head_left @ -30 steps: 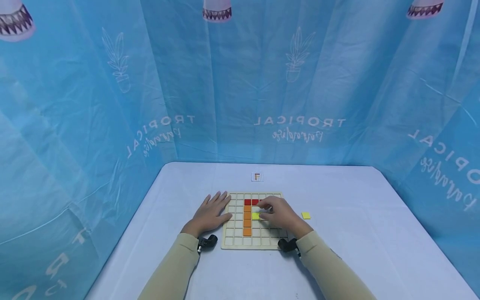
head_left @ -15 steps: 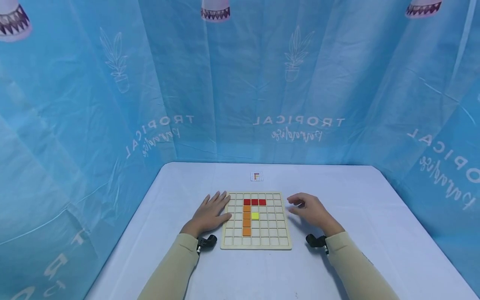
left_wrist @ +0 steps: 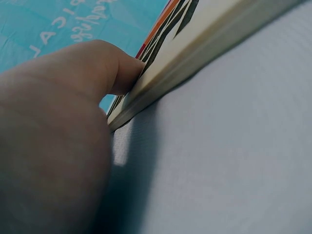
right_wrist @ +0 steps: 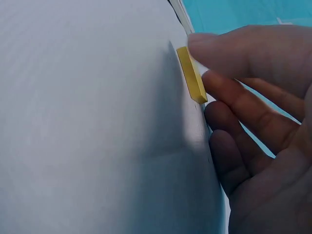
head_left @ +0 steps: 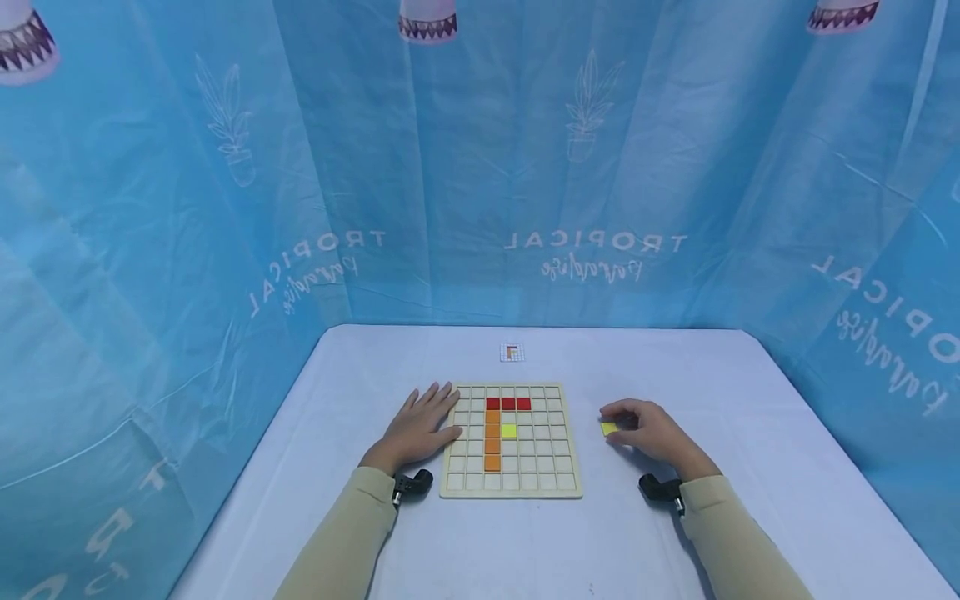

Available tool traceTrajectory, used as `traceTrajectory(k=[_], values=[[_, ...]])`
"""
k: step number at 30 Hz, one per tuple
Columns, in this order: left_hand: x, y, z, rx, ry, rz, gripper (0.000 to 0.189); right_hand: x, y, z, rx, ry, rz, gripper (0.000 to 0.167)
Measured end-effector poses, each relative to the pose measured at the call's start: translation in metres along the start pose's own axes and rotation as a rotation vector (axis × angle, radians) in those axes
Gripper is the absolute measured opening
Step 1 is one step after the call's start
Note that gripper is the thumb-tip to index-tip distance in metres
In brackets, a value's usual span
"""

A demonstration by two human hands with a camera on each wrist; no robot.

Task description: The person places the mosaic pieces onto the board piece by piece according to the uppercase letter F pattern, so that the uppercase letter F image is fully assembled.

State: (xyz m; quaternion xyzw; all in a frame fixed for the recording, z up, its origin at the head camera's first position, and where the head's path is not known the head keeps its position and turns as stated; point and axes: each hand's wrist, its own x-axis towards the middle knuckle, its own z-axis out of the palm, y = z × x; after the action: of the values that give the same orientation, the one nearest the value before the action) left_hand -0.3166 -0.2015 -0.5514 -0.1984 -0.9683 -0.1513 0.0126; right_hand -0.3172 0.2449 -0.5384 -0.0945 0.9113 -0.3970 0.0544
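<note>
My left hand (head_left: 420,429) lies with fingers spread at the left edge of a pale wooden grid board (head_left: 512,493), its thumb touching the rim in the left wrist view. Right of the board, my right hand (head_left: 654,432) pinches a yellow square tile (head_left: 608,428) between thumb and fingers, low over the table. From the right wrist the tile (right_wrist: 192,75) shows edge-on beside the thumb, the other fingers curled below. On the board sit a row of red tiles (head_left: 508,404), a column of orange tiles (head_left: 492,439) below its left end, and another yellow tile (head_left: 509,431) beside that column.
A small printed card (head_left: 513,352) with a grid pattern lies behind the board. The white tablecloth (head_left: 337,367) covers the table, and a blue printed curtain (head_left: 480,192) hangs behind and at both sides.
My right hand has moved right, off the board, to the yellow tile on the table and taken hold of it. A third red tile shows in the row. The left hand has stayed put.
</note>
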Motion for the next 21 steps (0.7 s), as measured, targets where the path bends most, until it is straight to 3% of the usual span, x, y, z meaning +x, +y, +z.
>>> traceTrajectory(k=[6,12,21], values=[[0.000,-0.001,0.001,0.001,0.008,0.002,0.078,-0.002,0.000,0.000,-0.019,0.001,0.011,0.034],[0.001,-0.001,0.003,0.010,0.006,-0.001,0.078,-0.001,0.000,0.004,-0.034,0.017,-0.041,0.027],[0.001,-0.002,0.003,0.009,0.005,0.004,0.078,0.000,-0.004,0.011,-0.049,0.033,-0.091,0.029]])
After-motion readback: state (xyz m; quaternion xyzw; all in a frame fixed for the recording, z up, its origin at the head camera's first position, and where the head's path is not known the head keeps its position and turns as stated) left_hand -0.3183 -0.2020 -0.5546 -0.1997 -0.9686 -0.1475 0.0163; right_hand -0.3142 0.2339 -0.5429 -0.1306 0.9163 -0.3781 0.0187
